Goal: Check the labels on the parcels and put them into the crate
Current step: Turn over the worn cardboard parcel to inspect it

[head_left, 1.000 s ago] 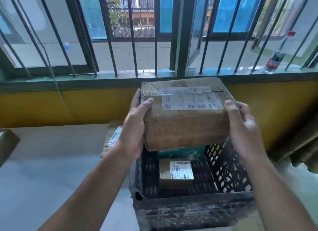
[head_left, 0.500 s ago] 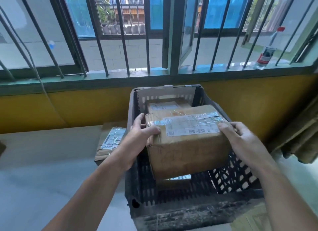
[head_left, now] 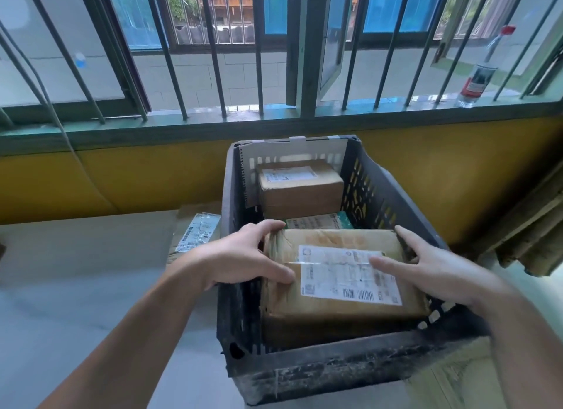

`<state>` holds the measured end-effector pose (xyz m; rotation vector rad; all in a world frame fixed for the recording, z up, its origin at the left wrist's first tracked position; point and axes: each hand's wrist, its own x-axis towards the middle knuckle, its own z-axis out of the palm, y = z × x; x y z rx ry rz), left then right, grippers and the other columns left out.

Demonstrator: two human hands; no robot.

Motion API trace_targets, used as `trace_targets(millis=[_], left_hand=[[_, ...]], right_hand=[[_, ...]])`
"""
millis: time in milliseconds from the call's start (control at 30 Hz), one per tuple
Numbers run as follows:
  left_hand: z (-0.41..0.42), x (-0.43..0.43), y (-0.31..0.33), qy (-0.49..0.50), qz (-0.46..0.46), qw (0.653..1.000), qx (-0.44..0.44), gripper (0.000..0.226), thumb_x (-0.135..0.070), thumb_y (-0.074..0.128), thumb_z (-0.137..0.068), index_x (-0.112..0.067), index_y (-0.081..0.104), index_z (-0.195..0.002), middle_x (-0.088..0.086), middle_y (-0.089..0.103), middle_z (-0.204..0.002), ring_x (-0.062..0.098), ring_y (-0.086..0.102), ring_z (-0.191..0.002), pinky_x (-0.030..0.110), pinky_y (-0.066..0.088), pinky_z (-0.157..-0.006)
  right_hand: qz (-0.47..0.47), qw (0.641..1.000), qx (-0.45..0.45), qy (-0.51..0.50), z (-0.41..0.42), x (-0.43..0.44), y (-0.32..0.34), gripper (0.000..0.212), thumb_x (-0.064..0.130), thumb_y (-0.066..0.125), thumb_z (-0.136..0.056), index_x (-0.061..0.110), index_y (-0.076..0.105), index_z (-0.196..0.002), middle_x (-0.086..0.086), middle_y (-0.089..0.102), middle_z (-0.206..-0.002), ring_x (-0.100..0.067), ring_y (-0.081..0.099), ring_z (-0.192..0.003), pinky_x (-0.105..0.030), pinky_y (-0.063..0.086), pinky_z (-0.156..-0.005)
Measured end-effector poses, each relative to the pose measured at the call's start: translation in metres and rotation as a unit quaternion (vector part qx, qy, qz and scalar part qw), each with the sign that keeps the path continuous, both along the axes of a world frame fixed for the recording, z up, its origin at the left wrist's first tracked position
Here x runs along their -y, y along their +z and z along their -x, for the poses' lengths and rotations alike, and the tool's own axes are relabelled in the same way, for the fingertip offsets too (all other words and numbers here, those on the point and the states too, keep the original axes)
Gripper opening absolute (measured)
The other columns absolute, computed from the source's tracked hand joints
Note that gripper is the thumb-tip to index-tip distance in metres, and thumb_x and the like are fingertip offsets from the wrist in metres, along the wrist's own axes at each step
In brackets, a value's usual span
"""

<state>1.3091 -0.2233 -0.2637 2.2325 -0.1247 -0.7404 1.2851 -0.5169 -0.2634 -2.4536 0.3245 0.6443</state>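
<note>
Now | seating brown cardboard parcel [head_left: 341, 290] in black slatted plastic crate [head_left: 335, 372] | left hand [head_left: 240, 256], right hand [head_left: 438, 268] clasp its ends | best: lower flat, label up

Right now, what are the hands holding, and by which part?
The large brown parcel: left hand grips its left end, right hand its right end, thumbs on top.

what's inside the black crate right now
In the crate: a large brown parcel in front, gripped by left hand and right hand; a smaller brown parcel behind; a green-edged parcel between. Anything beneath the large one is covered.
</note>
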Motion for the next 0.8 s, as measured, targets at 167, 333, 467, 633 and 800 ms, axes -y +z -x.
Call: trace_targets(millis=[167, 333, 467, 633, 800], left_hand=[[0.005, 0.006, -0.004, -0.051, -0.069, 0.996, 0.006, 0.087, -0.048, 0.088, -0.07, -0.041, 0.039, -0.141, -0.012, 0.05, -0.134, 0.01, 0.06, -0.115, 0.04, 0.052, -0.104], [0.004, 0.012, -0.005, -0.101, -0.139, 0.985, 0.002, 0.08, -0.05, 0.085, -0.077, -0.037, 0.038, -0.14, -0.016, 0.063, -0.124, 0.006, 0.064, -0.11, 0.037, 0.053, -0.101], [0.001, 0.016, -0.004, -0.13, -0.176, 0.976, 0.004, 0.082, -0.053, 0.084, -0.077, -0.035, 0.038, -0.143, -0.016, 0.061, -0.129, 0.007, 0.062, -0.112, 0.036, 0.054, -0.1], [-0.001, 0.022, -0.008, -0.162, -0.226, 0.961, -0.003, 0.083, -0.057, 0.083, -0.076, -0.034, 0.039, -0.144, -0.014, 0.06, -0.133, 0.011, 0.06, -0.117, 0.037, 0.054, -0.101], [-0.003, 0.028, -0.008, -0.172, -0.261, 0.95, -0.012, 0.081, -0.057, 0.083, -0.076, -0.034, 0.043, -0.142, -0.012, 0.061, -0.133, 0.014, 0.062, -0.115, 0.036, 0.058, -0.095]], right_hand=[[0.028, 0.998, -0.027, 0.054, -0.007, 0.005, -0.003, 0.108, 0.085, 0.056, -0.068, 0.046, 0.01, -0.157, 0.009, 0.059, -0.132, -0.012, 0.06, -0.111, -0.034, 0.052, -0.097], [0.06, 0.992, -0.044, 0.106, -0.014, 0.008, -0.005, 0.103, 0.086, 0.054, -0.069, 0.045, 0.015, -0.156, 0.008, 0.059, -0.136, -0.013, 0.062, -0.112, -0.034, 0.053, -0.097], [0.087, 0.985, -0.05, 0.141, -0.021, 0.006, -0.006, 0.089, 0.081, 0.055, -0.077, 0.041, 0.026, -0.151, 0.012, 0.062, -0.122, -0.008, 0.064, -0.101, -0.03, 0.056, -0.089], [0.09, 0.98, -0.065, 0.163, -0.026, 0.002, -0.021, 0.08, 0.079, 0.057, -0.079, 0.036, 0.034, -0.142, 0.014, 0.063, -0.117, -0.005, 0.064, -0.099, -0.032, 0.056, -0.09], [0.074, 0.981, -0.069, 0.168, -0.03, 0.001, -0.027, 0.081, 0.079, 0.06, -0.076, 0.035, 0.038, -0.14, 0.014, 0.062, -0.119, -0.003, 0.064, -0.099, -0.029, 0.057, -0.088]])
